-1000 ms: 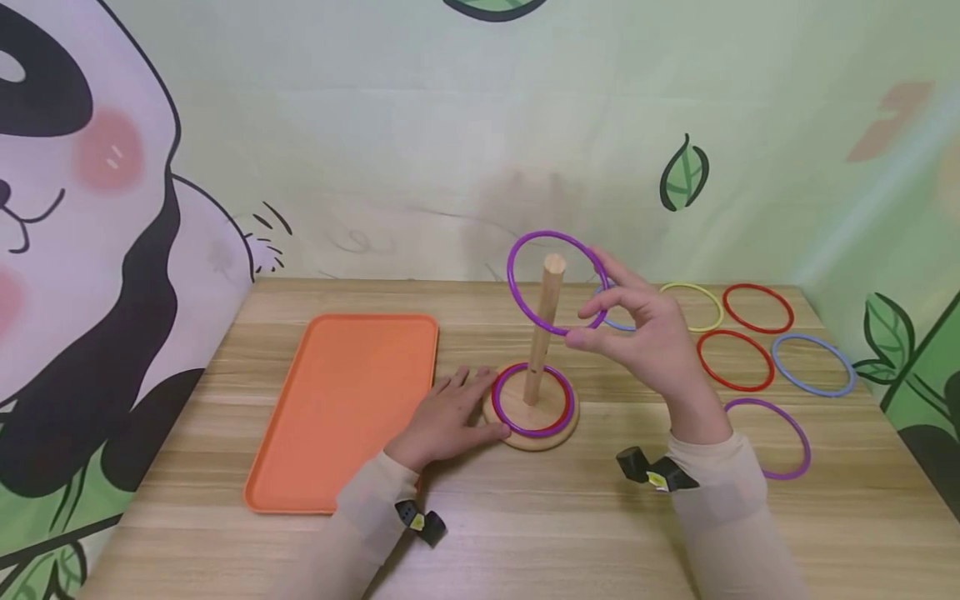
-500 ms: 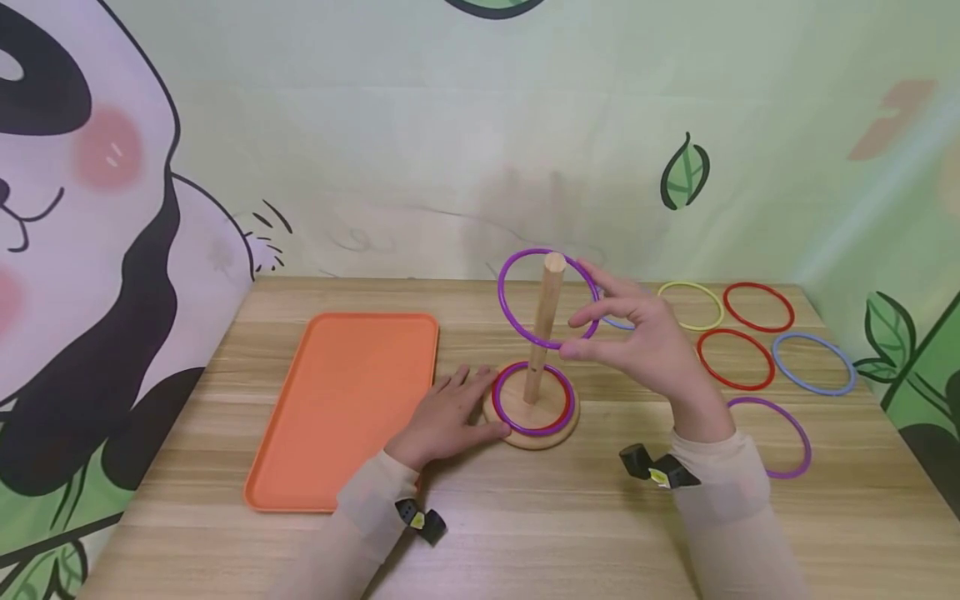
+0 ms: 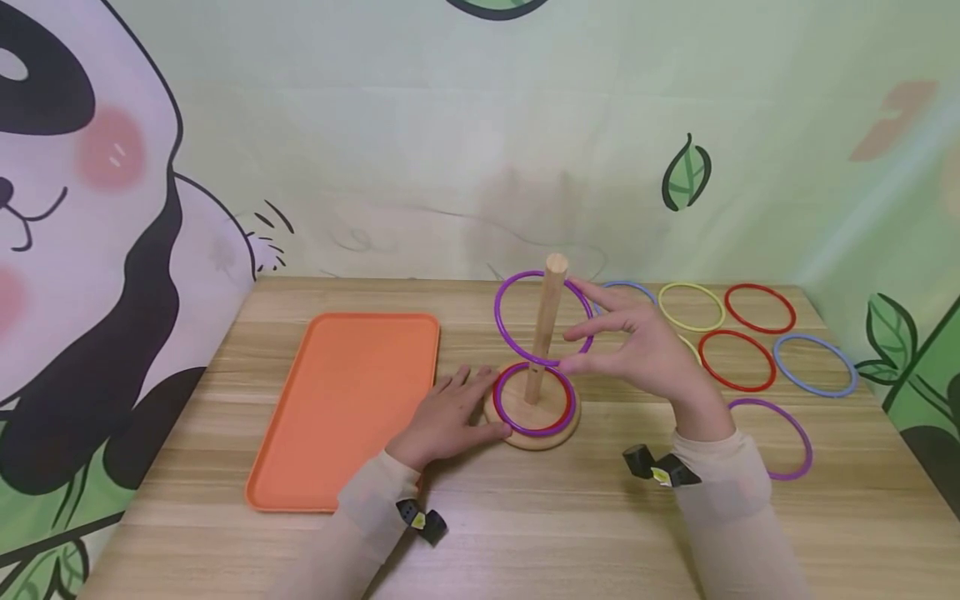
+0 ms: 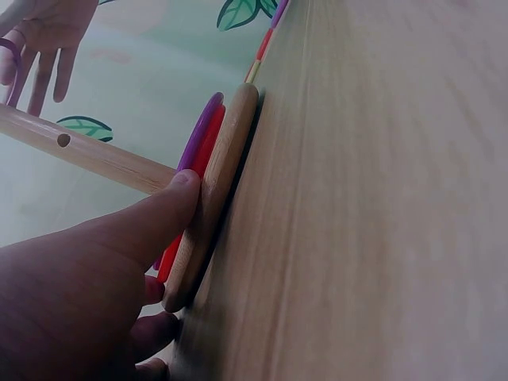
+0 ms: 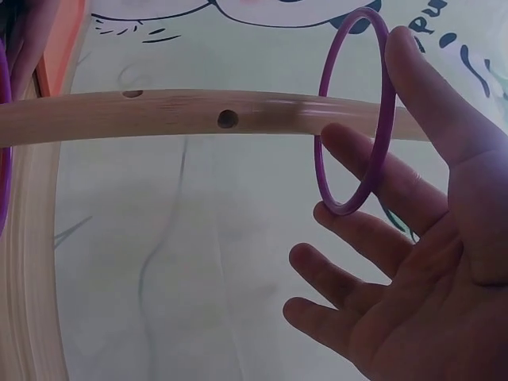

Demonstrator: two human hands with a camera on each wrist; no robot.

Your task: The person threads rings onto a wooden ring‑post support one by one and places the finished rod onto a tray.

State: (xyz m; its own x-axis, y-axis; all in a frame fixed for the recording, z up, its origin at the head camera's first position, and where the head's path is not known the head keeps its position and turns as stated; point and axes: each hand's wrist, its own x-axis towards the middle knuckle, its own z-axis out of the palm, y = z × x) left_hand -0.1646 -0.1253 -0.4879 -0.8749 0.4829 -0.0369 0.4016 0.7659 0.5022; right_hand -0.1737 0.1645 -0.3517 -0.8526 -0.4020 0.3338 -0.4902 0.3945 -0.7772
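In the head view my right hand (image 3: 648,346) holds a thin purple ring (image 5: 386,119), tilted around the upright wooden peg (image 3: 546,321) partway down. The right wrist view shows the thumb at the ring's outer edge, the index finger crossing its opening, and the other fingers spread. My left hand (image 3: 450,423) rests with extended fingers against the left side of the round wooden base (image 3: 536,443). Its thumb presses at the rim, beside the rings. Around the peg's foot lie a red ring (image 4: 208,143) and, on top of it, another purple ring (image 4: 193,147).
An orange tray (image 3: 345,417) lies left of the base. On the right of the wooden table, several rings lie flat: blue (image 3: 813,336), yellow (image 3: 690,285), red (image 3: 738,388) and purple (image 3: 808,450) among them. A panda-printed wall (image 3: 420,150) stands behind the table.
My right hand has lowered the purple ring and moved it slightly left, from the peg's top to partway down around it. The left hand has stayed at the base.
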